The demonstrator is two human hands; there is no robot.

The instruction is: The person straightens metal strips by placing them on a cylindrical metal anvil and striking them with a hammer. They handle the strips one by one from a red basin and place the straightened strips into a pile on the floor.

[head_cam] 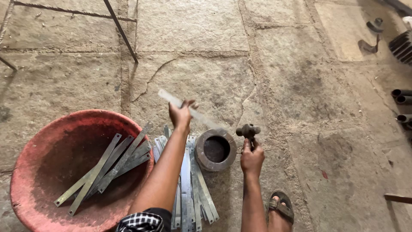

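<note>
Metal strip motion-blurred in left hand, hammer in right hand

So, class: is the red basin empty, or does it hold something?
Not empty. Several flat grey metal strips lie slanted inside the red basin, beside the left hand's forearm.

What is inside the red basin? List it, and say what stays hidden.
Inside the red basin lie several flat grey metal strips, fanned and overlapping, leaning up towards its right rim. Bare, dusty basin floor shows around them. The near right edge is covered by the left arm, so anything there cannot be seen.
</note>
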